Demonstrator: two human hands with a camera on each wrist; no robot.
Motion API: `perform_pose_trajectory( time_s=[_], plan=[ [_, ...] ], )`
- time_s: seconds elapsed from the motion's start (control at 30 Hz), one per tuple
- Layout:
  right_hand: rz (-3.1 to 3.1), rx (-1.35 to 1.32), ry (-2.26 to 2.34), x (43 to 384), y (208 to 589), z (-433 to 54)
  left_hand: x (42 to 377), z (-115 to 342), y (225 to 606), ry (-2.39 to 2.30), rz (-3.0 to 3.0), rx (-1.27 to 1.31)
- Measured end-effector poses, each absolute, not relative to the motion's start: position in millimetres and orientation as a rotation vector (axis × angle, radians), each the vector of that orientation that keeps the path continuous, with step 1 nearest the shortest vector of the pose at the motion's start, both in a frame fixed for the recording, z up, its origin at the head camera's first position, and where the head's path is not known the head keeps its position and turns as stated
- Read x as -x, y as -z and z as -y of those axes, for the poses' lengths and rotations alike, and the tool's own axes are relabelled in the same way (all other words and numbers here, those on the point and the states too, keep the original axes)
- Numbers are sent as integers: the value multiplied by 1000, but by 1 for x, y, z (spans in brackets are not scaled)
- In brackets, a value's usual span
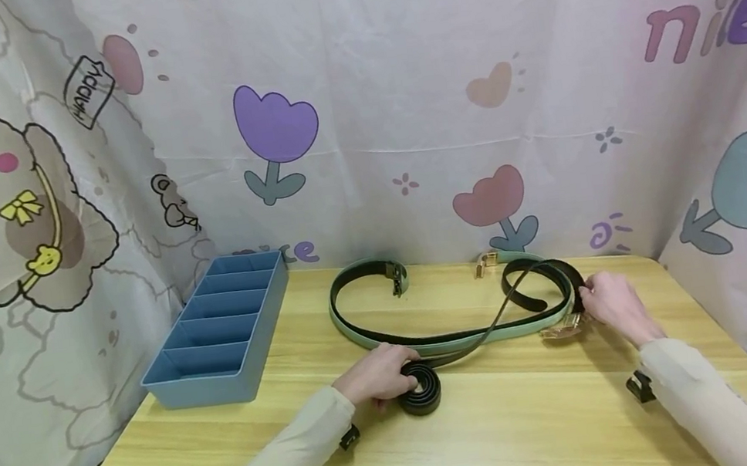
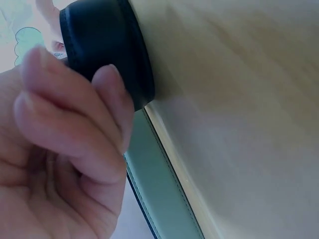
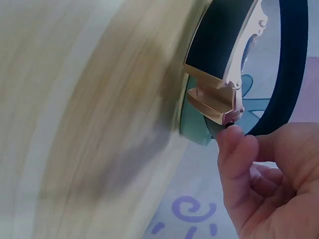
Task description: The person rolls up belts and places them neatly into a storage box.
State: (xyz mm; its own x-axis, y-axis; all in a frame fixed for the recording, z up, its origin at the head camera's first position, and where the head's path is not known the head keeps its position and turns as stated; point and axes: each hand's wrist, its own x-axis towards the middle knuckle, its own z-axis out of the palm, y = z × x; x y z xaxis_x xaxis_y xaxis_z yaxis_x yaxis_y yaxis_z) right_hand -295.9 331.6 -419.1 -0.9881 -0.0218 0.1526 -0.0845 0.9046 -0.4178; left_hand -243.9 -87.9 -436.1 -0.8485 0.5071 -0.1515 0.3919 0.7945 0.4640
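A black belt runs from a tight coil at the front of the table to a loose loop at the right. My left hand grips the coil, which stands on its edge; in the left wrist view fingers lie curled against the dark coil. With thumb and fingertips, my right hand pinches the black belt beside a gold buckle. The right wrist view shows that buckle close above the fingertips. Behind the coil, a green belt with a black inner side lies in a wide curve.
A blue-grey box with several compartments stands at the left of the wooden table. Near the back edge are a dark buckle and a gold buckle. A printed cloth hangs behind.
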Motion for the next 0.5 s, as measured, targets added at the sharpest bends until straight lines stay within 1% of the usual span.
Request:
perform_pose_trajectory(
  time_s=[0.17,0.3,0.37,0.5],
  plan=[
    [2909,-25,-651,290,419,-329,243,88,436,-646,-2700,-678],
    [2846,-42,-704,284,420,-309,243,88,435,-679,-2706,-653],
    [2815,-102,-753,280,421,-293,243,87,435,-697,-2707,-646],
    [2767,-375,-761,271,429,-254,241,84,437,-730,-2714,-625]
  ],
)
